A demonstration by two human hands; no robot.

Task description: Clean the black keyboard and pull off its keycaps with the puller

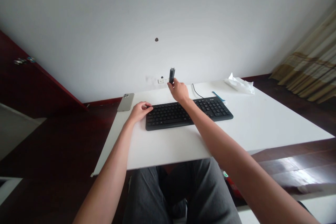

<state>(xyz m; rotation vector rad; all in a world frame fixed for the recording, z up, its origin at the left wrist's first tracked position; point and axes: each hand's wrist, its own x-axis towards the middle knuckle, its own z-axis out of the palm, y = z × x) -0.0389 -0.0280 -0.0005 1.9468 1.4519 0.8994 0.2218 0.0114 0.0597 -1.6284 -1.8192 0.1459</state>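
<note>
A black keyboard (189, 112) lies across the middle of a white table (262, 122), its cable running off the back edge. My left hand (140, 110) rests on the keyboard's left end, fingers curled over the corner. My right hand (179, 90) is raised above the keyboard's back edge and is closed around a small dark upright object (172, 75), which sticks up out of my fingers. I cannot make out what that object is.
A grey phone (125, 102) lies face down at the table's back left corner. Crumpled white tissue (239, 84) sits at the back right, a blue pen-like stick (217, 95) beside the keyboard. A white wall with a socket (160, 80) stands behind; my legs are under the table.
</note>
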